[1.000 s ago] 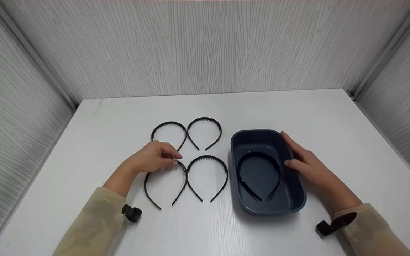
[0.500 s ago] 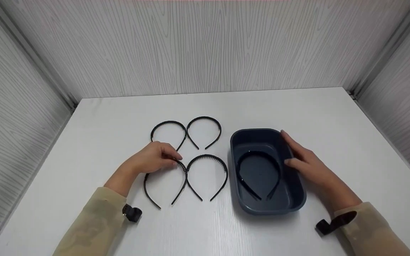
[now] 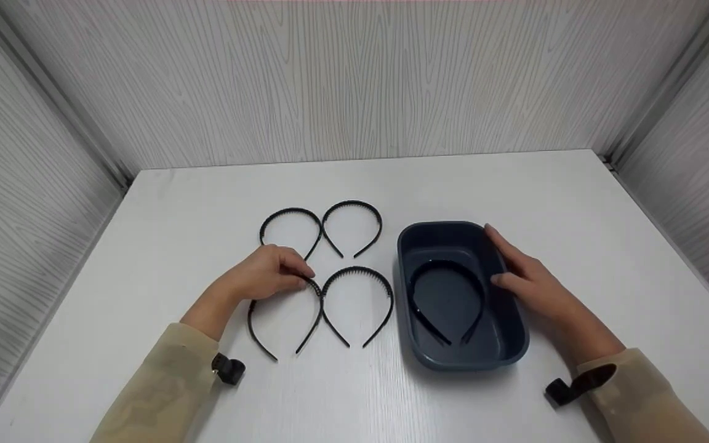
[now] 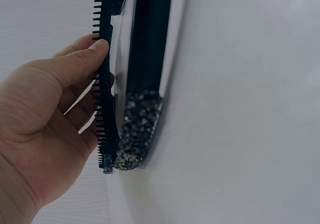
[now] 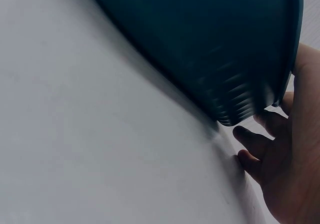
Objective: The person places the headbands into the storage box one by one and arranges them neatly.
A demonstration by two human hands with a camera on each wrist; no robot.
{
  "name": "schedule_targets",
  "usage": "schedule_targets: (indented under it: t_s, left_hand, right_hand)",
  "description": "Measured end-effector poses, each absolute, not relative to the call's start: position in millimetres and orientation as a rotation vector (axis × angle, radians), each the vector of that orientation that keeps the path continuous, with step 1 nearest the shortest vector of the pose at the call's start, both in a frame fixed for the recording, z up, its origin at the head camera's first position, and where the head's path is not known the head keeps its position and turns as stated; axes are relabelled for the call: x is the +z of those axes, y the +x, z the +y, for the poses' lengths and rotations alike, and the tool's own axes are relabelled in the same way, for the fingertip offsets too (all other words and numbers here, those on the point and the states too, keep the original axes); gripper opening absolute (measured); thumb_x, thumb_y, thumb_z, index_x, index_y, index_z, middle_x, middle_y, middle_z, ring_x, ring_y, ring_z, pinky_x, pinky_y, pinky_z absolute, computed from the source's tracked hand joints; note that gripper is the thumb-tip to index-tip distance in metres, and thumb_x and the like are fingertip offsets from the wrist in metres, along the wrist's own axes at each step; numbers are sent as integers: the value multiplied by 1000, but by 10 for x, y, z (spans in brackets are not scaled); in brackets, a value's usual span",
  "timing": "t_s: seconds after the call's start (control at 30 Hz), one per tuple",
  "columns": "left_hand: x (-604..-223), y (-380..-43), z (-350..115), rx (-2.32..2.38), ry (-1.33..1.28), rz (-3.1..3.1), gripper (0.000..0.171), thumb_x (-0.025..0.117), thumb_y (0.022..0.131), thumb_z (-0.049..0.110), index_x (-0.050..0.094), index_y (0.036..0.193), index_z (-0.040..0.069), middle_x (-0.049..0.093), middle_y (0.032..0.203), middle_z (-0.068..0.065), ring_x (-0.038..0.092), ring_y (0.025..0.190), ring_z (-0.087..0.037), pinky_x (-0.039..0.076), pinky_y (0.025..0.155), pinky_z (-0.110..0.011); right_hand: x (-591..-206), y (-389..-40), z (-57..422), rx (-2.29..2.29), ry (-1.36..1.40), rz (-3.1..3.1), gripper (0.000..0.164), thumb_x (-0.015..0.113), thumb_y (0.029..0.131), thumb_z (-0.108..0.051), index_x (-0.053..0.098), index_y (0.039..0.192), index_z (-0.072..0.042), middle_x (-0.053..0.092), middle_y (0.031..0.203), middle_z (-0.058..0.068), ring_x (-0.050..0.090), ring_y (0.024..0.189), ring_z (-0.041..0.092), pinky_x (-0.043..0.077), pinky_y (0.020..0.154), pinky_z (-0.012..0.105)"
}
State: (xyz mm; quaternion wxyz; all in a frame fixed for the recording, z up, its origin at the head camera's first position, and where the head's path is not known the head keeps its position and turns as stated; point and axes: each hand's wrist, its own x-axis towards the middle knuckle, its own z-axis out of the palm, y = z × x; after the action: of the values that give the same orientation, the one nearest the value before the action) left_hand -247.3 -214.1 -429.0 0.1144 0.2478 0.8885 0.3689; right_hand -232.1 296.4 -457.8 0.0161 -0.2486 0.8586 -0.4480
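Observation:
In the head view, my left hand [image 3: 262, 272] pinches the toothed top band of a black headband [image 3: 314, 286] between thumb and fingers. The left wrist view shows the thumb across the comb teeth [image 4: 102, 107], with some fingers behind the band. The headband's two ends point towards me, at or close to the table. My right hand [image 3: 534, 288] grips the right wall of a dark blue plastic bin [image 3: 462, 364], thumb over the rim and fingers outside. One black headband [image 3: 432, 326] lies inside the bin. The right wrist view shows the bin's outer wall [image 5: 200, 39] beside the fingers.
Right of the pinched headband lies another toothed headband [image 3: 391, 298], touching or nearly touching it. Behind them lie a far left headband [image 3: 293, 210] and a far right headband [image 3: 352, 203], side by side. The white table [image 3: 354, 394] ends at a wood-patterned back wall [image 3: 354, 80].

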Motion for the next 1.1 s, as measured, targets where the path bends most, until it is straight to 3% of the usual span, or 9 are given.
schedule_targets:
  t_s: [0.37, 0.83, 1.1]
  left_hand:
    - [-4275, -2479, -2130, 1070, 732, 2610, 13, 79, 96, 8, 86, 104, 15, 77, 111, 3, 68, 114, -22, 52, 102, -44]
    - [-4256, -2478, -2130, 1045, 749, 2621, 13, 79, 96, 8, 86, 104, 16, 77, 110, 4, 69, 112, -21, 52, 101, -43]
    - [-4237, -2472, -2138, 1045, 763, 2620, 13, 78, 97, 9, 86, 104, 16, 77, 109, 5, 68, 110, -20, 53, 100, -43]
  right_hand:
    - [-4586, -2337, 2967, -1400, -805, 2677, 81, 62, 103, -8, 22, 171, -29, 23, 174, -1, 21, 159, 22, 20, 117, 11]
    - [-4582, -2327, 2969, -1385, -786, 2678, 81, 61, 103, -10, 21, 171, -29, 23, 174, 0, 22, 158, 28, 21, 116, 11]
    - [-4594, -2330, 2971, -1382, -767, 2674, 80, 60, 104, -11, 20, 171, -33, 21, 175, -4, 20, 159, 24, 20, 116, 12]
